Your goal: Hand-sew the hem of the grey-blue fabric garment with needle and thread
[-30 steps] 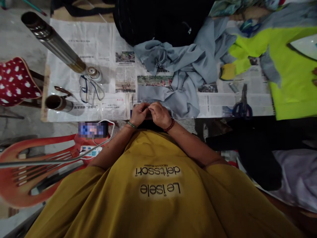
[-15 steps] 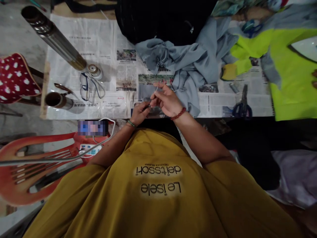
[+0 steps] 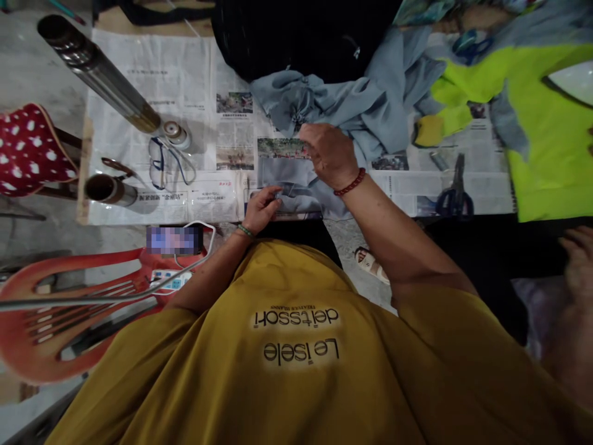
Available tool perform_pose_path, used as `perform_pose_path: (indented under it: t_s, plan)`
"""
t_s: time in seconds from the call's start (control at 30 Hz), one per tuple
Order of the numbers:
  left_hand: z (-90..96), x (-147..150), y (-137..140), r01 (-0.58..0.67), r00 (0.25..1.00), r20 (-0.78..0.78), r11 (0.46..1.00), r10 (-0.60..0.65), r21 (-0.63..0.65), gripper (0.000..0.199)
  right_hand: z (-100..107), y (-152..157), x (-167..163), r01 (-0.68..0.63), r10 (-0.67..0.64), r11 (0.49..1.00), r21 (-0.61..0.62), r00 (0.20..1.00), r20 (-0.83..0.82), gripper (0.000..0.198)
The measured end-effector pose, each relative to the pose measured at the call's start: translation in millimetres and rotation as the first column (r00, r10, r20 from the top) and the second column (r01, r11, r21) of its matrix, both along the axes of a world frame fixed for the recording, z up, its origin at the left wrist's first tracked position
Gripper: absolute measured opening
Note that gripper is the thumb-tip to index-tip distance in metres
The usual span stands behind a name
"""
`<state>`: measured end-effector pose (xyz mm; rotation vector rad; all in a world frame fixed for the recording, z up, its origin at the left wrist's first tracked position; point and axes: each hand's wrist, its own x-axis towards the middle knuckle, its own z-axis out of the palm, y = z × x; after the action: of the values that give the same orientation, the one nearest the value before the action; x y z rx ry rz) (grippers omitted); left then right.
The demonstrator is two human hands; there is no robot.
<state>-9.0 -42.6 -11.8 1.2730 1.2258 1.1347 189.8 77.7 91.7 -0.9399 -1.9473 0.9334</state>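
Observation:
My left hand (image 3: 262, 210) is at the table's front edge, thumb and forefinger pinched on the grey cloth (image 3: 296, 201). Higher and to the right, my right hand (image 3: 330, 154) is closed, its back toward me. Its fingers hide the sewing needle that showed between them half a second ago. A faint thin line, perhaps thread, crosses the cloth between my hands. The grey cloth lies flat near my left hand, and a gathered, bunched grey garment (image 3: 361, 108) spreads behind my right hand.
Scissors (image 3: 456, 191), a yellow sponge-like piece (image 3: 428, 131) and a neon-yellow garment (image 3: 546, 117) lie to the right. Leftward are a steel flask (image 3: 99, 74), its cup (image 3: 111, 188) and glasses (image 3: 160, 164). A black bag (image 3: 306, 37) sits behind. Another person's hand (image 3: 581, 262) shows at right.
My right hand has moved up and right, away from my left hand, and turned its back toward me. More grey cloth is exposed between them. Another person's hand has appeared lower right.

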Motion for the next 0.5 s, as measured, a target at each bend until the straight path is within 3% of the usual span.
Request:
perform_pose_path:
  t_s: [0.27,0.43,0.5]
  plan:
    - [-1.7,-1.2,-0.3,-0.005,0.999,-0.036,1.000,0.005,0.023,0.031,-1.3,17.4,7.6,0.082,-0.078,0.996,-0.039,0.993,0.088,0.008]
    - [-1.4,-1.9,0.5,-0.005,0.999,-0.035,1.000,0.005,0.003,0.032,-5.7,20.8,-3.1,0.126,-0.164,0.971,0.205,0.970,0.178,0.023]
    - [0.3,-2.0,0.5,-0.010,0.999,-0.043,1.000,0.010,0.003,0.031,-12.1,28.6,-11.8,0.123,-0.166,0.970,0.209,0.965,0.203,0.025]
